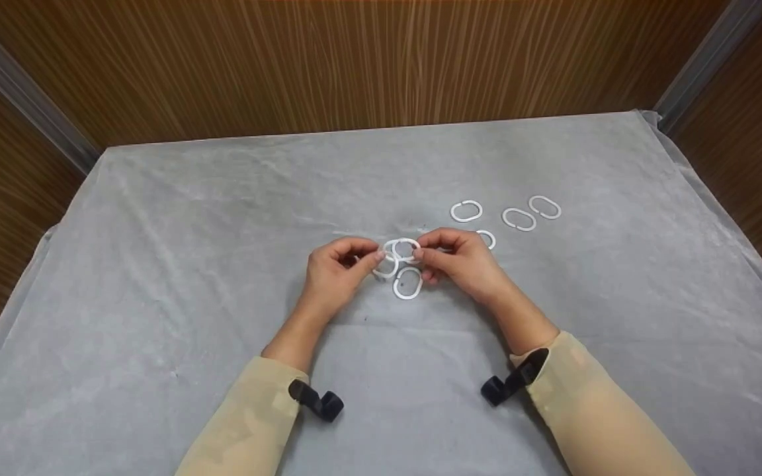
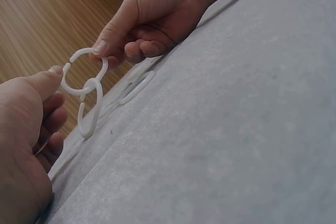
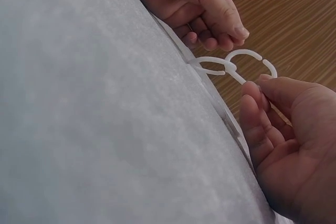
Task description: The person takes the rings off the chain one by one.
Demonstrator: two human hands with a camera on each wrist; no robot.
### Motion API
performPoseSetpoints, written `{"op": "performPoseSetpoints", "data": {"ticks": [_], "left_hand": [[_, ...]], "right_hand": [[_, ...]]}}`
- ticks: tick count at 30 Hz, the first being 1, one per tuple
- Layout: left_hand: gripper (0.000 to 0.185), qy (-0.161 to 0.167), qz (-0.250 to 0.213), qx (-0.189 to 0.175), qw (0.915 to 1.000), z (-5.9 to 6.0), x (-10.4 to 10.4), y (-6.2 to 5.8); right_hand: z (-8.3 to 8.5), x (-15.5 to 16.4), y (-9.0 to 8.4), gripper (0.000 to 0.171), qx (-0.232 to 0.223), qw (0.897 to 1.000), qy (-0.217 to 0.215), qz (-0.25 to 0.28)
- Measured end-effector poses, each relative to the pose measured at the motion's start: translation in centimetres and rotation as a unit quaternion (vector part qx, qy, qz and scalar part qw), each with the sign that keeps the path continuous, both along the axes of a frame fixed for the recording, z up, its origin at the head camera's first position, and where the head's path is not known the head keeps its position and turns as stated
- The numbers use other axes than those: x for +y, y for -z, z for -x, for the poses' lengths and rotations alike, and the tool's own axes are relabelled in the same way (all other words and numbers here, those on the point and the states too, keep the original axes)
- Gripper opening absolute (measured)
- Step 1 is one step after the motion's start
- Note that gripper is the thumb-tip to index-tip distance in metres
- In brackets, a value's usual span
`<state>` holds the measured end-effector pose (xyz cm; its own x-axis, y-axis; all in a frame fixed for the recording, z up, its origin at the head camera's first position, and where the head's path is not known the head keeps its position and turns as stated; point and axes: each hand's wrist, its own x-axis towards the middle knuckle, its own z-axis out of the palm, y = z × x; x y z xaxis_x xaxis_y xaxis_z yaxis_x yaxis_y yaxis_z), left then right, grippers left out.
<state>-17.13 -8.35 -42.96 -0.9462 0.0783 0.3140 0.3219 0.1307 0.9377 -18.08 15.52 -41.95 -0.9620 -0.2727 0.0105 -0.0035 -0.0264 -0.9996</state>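
Note:
My right hand [image 1: 464, 264] pinches a white plastic oval ring [image 2: 105, 66] with a small gap in its side. A second white split ring [image 2: 97, 111] is linked through it and hangs down below. My left hand [image 1: 335, 274] is just left of the two rings. In the right wrist view, left fingertips [image 3: 239, 34] lie close above the rings with a slight space between, loosely bent and with no ring visible among them. On the cloth beneath, another white split ring [image 1: 407, 297] lies between the hands.
Several more white rings lie right of the hands on the grey cloth [image 1: 189, 264]: one ring [image 1: 467, 220] behind the right hand, one ring [image 1: 493, 241] partly hidden by it, and a pair farther right, including one ring [image 1: 518, 229]. Wood-grain panels [image 1: 354, 66] rise behind.

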Motion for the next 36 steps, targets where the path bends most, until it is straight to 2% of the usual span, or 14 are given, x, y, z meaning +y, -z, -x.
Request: {"op": "performPoseSetpoints", "data": {"ticks": [5,16,24,36], "left_hand": [[0.011,0.003,0.026,0.012,0.9996,-0.03,-0.03,0.08],[0.014,0.036,0.106,0.034,0.9931,-0.2,-0.1,0.25],[0.015,0.055,0.164,0.05,0.9836,-0.16,-0.11,0.18],[0.016,0.068,0.209,0.052,0.9741,-0.11,-0.06,0.07]], "right_hand": [[0.06,-0.05,0.01,0.016,0.004,1.0,0.014,-0.004],[0.17,-0.08,0.08,0.017,0.002,1.0,0.026,-0.006],[0.19,-0.1,0.1,0.016,-0.003,1.0,0.026,0.002],[0.23,0.01,0.13,0.016,-0.002,1.0,0.027,0.0]]}}
